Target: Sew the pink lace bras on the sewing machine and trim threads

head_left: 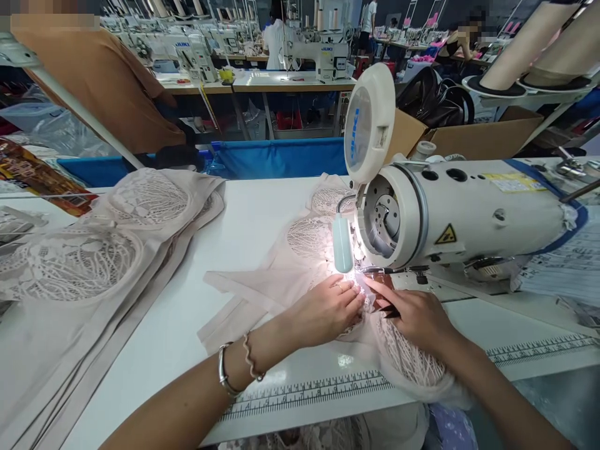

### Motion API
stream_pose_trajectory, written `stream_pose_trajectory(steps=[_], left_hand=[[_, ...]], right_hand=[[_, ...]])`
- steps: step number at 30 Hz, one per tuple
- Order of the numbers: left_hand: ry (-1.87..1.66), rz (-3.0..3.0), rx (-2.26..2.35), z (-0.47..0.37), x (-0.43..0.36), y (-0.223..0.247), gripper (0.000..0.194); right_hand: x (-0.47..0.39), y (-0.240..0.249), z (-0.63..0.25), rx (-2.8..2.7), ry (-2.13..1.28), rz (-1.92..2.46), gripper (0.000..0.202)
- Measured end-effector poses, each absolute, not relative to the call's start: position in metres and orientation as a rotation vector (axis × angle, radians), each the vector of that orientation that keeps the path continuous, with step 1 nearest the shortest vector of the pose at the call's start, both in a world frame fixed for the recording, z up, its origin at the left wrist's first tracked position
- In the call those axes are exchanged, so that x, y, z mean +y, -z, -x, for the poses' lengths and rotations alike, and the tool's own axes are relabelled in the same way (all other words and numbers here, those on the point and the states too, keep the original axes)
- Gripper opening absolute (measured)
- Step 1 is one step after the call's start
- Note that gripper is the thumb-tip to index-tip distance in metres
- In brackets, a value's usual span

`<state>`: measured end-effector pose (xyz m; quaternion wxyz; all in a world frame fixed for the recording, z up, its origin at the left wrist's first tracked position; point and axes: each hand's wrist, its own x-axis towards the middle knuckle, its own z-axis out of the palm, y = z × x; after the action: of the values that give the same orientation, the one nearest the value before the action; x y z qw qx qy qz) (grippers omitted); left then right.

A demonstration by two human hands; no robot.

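A pale pink lace bra (307,237) lies beneath the head of a white sewing machine (469,206), spread to both sides of the needle area. My left hand (328,309) is closed on its fabric just left of the needle area, fingers bent together and pressing down. On the other side, my right hand (419,319) has its index finger on the cloth by the presser foot. Its other fingers are curled round a small black pointed tool (389,310), mostly hidden. A lace cup (407,350) hangs below that hand toward the table edge. The lamp (342,244) lights the stitching spot.
Stacked lace bras (140,250) cover the table's left side, beside a brown snack packet (44,178). A printed ruler (309,397) runs along the front edge. Thread cones (520,50) and a cardboard box (487,134) stand behind right. A person in brown (103,87) sits ahead left.
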<state>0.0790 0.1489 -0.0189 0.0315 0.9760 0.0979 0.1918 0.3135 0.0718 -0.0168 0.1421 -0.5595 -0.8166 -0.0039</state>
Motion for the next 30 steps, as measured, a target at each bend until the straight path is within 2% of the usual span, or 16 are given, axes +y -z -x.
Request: stream_pose_trajectory(steps=[2, 7, 11, 14, 18, 24, 30], left_hand=[[-0.568, -3.012, 0.299, -0.079, 0.148, 0.018, 0.033], [-0.526, -3.002, 0.308, -0.077, 0.148, 0.014, 0.043], [-0.498, -3.048, 0.340, -0.074, 0.149, 0.015, 0.059], [-0.480, -3.072, 0.390, -0.073, 0.150, 0.017, 0.067], [-0.463, -3.085, 0.425, -0.073, 0.150, 0.017, 0.068], [-0.441, -3.058, 0.491, -0.072, 0.152, 0.016, 0.076], [-0.432, -3.016, 0.563, -0.072, 0.153, 0.016, 0.078]], right_hand=[[0.074, 0.014, -0.314, -2.411, -0.023, 1.674, 0.076], [0.082, 0.011, -0.308, -2.478, -0.042, 1.809, 0.073], [0.089, 0.010, -0.306, -2.508, -0.012, 1.902, 0.074], [0.091, 0.011, -0.308, -2.507, 0.035, 1.822, 0.075], [0.092, 0.016, -0.313, -2.473, 0.075, 1.667, 0.069], [0.099, 0.031, -0.322, -2.438, -0.085, 1.600, 0.073], [0.102, 0.034, -0.329, -2.456, -0.144, 1.453, 0.058]])
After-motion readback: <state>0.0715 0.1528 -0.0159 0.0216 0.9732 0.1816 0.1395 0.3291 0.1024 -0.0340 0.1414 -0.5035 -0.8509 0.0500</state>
